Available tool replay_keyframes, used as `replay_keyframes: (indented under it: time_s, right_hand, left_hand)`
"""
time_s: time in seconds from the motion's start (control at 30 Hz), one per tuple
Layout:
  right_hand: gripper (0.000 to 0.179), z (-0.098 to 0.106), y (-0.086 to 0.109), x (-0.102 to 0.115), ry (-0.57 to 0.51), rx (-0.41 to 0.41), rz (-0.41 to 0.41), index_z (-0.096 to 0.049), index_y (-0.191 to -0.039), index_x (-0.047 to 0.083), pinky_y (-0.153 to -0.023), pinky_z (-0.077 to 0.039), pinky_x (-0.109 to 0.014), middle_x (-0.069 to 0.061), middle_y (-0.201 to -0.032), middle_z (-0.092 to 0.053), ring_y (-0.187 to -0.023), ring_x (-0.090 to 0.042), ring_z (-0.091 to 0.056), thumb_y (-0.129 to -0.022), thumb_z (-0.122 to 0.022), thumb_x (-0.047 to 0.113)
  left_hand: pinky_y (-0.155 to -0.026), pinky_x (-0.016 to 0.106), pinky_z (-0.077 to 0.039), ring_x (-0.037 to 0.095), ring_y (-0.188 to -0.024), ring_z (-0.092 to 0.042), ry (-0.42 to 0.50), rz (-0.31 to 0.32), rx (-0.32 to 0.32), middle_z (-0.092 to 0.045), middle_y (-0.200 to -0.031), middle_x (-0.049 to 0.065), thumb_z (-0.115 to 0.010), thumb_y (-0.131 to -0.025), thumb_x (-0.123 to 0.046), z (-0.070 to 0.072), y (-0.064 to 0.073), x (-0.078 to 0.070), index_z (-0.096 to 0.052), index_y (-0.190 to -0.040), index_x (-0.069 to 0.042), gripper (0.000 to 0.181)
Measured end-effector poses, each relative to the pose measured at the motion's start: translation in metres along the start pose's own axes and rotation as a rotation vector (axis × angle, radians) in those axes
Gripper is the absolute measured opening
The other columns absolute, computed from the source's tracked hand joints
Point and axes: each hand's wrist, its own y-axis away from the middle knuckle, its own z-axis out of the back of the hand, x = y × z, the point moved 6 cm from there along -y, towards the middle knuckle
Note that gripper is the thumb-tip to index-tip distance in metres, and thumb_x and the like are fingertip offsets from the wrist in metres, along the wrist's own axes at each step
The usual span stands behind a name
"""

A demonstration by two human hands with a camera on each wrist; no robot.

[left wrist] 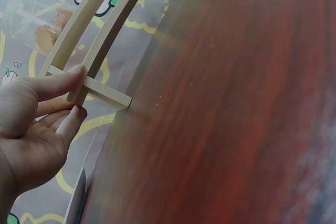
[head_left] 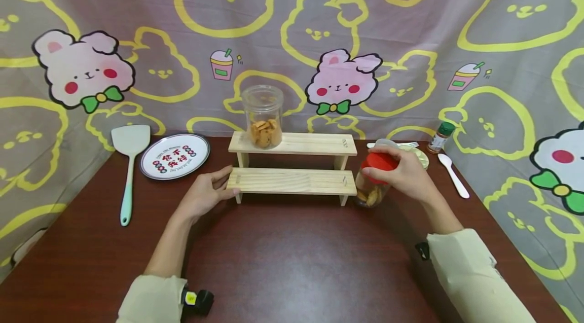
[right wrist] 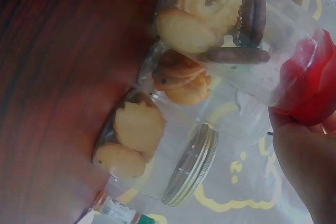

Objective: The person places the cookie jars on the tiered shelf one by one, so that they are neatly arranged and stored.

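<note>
A light wooden two-step rack (head_left: 292,181) stands on the dark table. My left hand (head_left: 205,191) pinches the left end of its lower step, thumb on one face and fingertips on the other in the left wrist view. On the upper step sits a clear jar (head_left: 263,115) partly filled with cookies. Over at the rack's right end, my right hand (head_left: 412,176) grips the red lid (head_left: 380,167) of another cookie jar (right wrist: 210,30), whose clear body leans slightly. Behind it are a clear-lidded cookie jar (right wrist: 181,80) and a gold-lidded one (right wrist: 139,129), both partly hidden in the head view.
To the left lie a pale green spatula (head_left: 130,160) and an oval plate (head_left: 175,156) with red lettering. A green-capped spice bottle (head_left: 440,137), a white spoon (head_left: 453,176) and a white fork (head_left: 408,144) are at the back right. A patterned cloth (head_left: 283,19) hangs behind the table.
</note>
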Motion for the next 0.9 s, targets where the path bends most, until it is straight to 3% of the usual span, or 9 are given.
replay_keyframes:
  time_s: [0.3,0.47,0.9]
  right_hand:
    - [0.048,0.012,-0.002,0.011,0.016,-0.025,-0.019,-0.068,-0.125,0.006,-0.057,-0.058,-0.027,-0.017,-0.110,-0.065,-0.090,-0.032,-0.056,-0.085,-0.085,0.027]
    - [0.050,0.021,-0.005,0.021,0.030,-0.033,0.019,-0.067,-0.127,0.003,-0.066,-0.055,-0.020,-0.017,-0.115,-0.066,-0.095,-0.031,-0.057,-0.085,-0.085,0.023]
    - [0.049,0.043,-0.025,0.058,-0.021,-0.092,0.050,-0.068,-0.128,0.001,-0.067,-0.055,-0.015,-0.017,-0.118,-0.067,-0.097,-0.025,-0.056,-0.084,-0.085,0.015]
  left_hand:
    - [-0.107,0.028,-0.044,0.032,-0.142,-0.037,-0.001,0.000,0.000,-0.029,-0.160,0.024,-0.073,-0.093,-0.003,0.000,0.000,-0.001,-0.033,-0.152,0.011,0.073]
    - [-0.107,0.027,-0.044,0.032,-0.142,-0.037,0.000,-0.001,0.000,-0.029,-0.160,0.024,-0.073,-0.093,-0.003,0.000,0.000,-0.001,-0.033,-0.152,0.011,0.072]
    - [-0.107,0.028,-0.044,0.032,-0.141,-0.038,-0.015,-0.009,-0.005,-0.030,-0.159,0.025,-0.074,-0.093,-0.003,0.000,0.001,-0.001,-0.033,-0.151,0.012,0.073]
